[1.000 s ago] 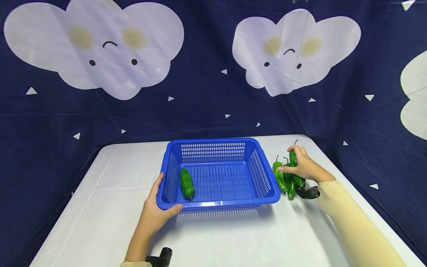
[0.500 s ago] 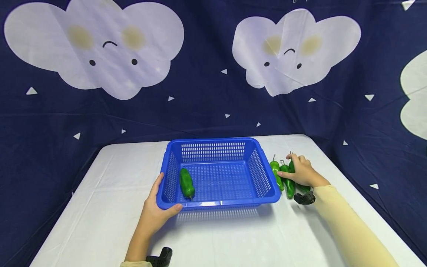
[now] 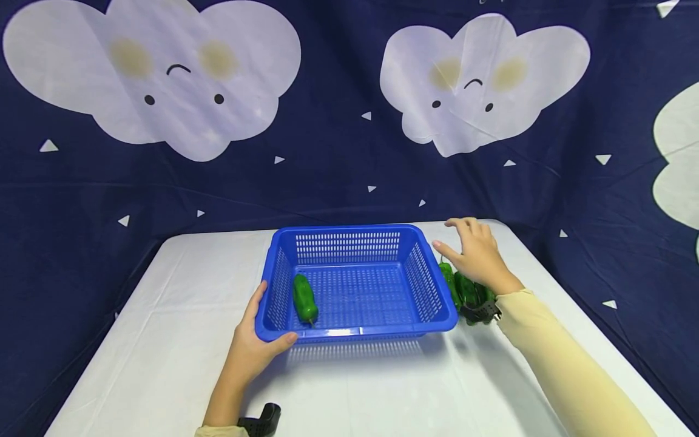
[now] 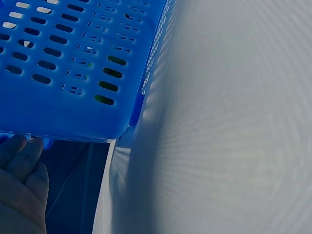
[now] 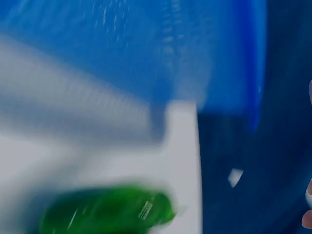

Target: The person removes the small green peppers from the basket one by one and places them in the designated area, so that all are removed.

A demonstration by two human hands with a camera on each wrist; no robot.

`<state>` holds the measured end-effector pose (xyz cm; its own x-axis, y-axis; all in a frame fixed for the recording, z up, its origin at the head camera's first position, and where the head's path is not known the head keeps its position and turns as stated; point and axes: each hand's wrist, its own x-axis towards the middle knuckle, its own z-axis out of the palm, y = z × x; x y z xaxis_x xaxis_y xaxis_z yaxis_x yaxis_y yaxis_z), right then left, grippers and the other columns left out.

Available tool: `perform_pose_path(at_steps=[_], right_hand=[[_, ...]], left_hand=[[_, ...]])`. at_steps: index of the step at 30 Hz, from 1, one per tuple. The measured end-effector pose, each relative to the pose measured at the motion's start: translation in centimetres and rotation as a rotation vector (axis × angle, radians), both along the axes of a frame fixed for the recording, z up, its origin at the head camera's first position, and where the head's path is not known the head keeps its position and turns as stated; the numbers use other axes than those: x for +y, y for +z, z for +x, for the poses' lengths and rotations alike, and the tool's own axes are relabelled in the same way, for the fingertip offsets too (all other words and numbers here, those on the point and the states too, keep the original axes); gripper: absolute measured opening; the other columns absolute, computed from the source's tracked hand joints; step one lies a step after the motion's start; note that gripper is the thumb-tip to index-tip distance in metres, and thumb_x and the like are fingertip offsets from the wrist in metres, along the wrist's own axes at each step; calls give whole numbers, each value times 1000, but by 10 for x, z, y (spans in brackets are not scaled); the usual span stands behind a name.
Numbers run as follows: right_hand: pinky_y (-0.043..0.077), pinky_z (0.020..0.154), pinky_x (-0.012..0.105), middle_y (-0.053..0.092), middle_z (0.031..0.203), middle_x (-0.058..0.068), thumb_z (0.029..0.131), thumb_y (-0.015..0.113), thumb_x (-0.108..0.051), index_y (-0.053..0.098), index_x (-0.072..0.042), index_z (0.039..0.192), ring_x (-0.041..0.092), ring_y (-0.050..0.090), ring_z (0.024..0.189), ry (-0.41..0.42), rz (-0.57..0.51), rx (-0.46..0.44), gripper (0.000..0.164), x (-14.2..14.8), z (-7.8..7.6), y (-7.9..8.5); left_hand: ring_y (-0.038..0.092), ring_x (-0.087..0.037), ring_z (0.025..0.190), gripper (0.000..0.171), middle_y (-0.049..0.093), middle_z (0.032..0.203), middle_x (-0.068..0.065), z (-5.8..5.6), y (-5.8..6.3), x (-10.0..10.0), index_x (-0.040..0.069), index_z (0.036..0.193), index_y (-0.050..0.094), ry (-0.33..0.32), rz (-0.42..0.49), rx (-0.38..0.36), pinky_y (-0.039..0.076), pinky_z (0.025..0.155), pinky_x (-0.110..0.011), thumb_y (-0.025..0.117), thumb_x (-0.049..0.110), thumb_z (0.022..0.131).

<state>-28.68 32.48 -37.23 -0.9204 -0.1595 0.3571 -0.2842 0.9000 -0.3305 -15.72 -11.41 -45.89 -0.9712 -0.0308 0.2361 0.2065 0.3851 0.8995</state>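
Observation:
A blue plastic basket point(image 3: 357, 332) with slotted walls stands on the white table, holding one green pepper point(image 3: 304, 300) at its left side. My left hand point(image 3: 256, 349) grips the basket's front left corner, thumb over the front rim and fingers along the left side. The left wrist view shows that hand's fingertips point(image 4: 33, 142) at the rim. My right hand point(image 3: 477, 258) is raised by the basket's right rim, fingers spread, nothing visible between them. Several green peppers point(image 3: 466, 286) lie below it, partly hidden by hand and wrist strap. One green pepper point(image 5: 107, 209) appears blurred in the right wrist view.
The white table point(image 3: 164, 340) ends before a dark blue cloth backdrop point(image 3: 338, 182) printed with clouds. Black straps with devices point(image 3: 262, 420) sit on both wrists. The table's right edge runs past the right sleeve point(image 3: 551, 346).
My right hand has left the peppers, rising and moving left toward the basket's right rim with fingers spreading. The peppers have shifted from their bunched lie. My left hand and basket stay put.

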Motion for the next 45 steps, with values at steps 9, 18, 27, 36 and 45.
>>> perform_pose_path(at_steps=[9, 18, 27, 36, 45], right_hand=[[37, 102, 61, 46, 140, 16, 91, 62, -57, 48, -17, 141, 40, 42, 123, 119, 107, -29, 66, -41, 0, 23], [39, 104, 64, 41, 146, 14, 90, 63, -59, 44, -20, 144, 40, 37, 133, 198, 71, -111, 69, -58, -2, 46], [43, 105, 58, 41, 143, 8, 90, 64, -58, 40, -26, 145, 34, 43, 130, 326, -25, -190, 68, -114, 0, 30], [46, 106, 52, 43, 145, 9, 89, 64, -60, 35, -30, 150, 28, 48, 132, 425, -46, -309, 74, -168, 3, 5], [45, 108, 51, 40, 150, 9, 89, 64, -59, 33, -29, 151, 29, 48, 134, 445, -62, -372, 75, -196, -5, -7]], left_hand=[[42, -48, 138, 113, 36, 156, -26, -2, 0, 1, 26, 159, 18, -13, 8, -13, 40, 107, -62, 88, 23, 71], [44, -48, 136, 113, 39, 154, -27, -3, 2, 0, 28, 159, 18, 0, -27, -1, 41, 107, -63, 88, 25, 70], [42, -48, 138, 114, 36, 155, -26, -3, 1, 1, 28, 160, 17, -3, -25, -29, 40, 107, -63, 88, 27, 71], [43, -49, 137, 114, 35, 157, -25, 0, 2, 4, 29, 160, 16, 3, -29, -37, 42, 106, -63, 88, 28, 71], [46, -48, 135, 113, 34, 158, -22, 3, 3, 3, 29, 159, 17, 10, -14, -21, 44, 104, -61, 88, 26, 72]])
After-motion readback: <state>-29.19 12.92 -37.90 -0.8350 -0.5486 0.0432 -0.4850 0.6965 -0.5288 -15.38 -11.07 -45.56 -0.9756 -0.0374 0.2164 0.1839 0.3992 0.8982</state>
